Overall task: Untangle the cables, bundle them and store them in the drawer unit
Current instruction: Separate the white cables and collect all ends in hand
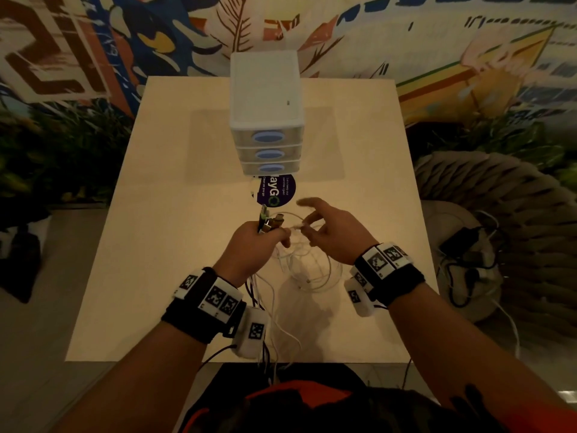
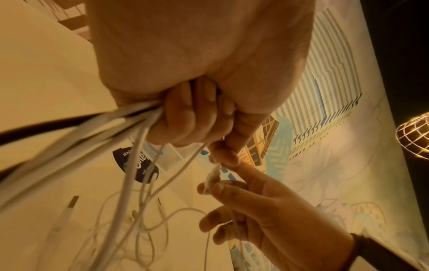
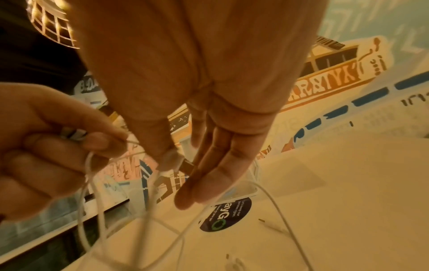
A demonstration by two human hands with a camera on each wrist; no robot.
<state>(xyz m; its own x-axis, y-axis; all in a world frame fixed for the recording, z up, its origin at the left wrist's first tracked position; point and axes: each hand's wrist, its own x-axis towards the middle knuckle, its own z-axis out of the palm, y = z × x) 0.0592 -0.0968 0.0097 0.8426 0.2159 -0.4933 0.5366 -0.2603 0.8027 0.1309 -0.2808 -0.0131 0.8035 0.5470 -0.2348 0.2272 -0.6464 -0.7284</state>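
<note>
- My left hand (image 1: pixel 254 245) is fisted around a bunch of thin white and dark cables (image 2: pixel 130 165), their plug ends sticking up above my knuckles.
- My right hand (image 1: pixel 334 232), just beside it, pinches one small white connector (image 2: pixel 212 177) between thumb and forefinger, the other fingers straight.
- White cable loops hang below both hands onto the pale wooden table (image 1: pixel 162 245).
- The white three-drawer plastic unit (image 1: pixel 267 120) stands beyond my hands, drawers closed.
</note>
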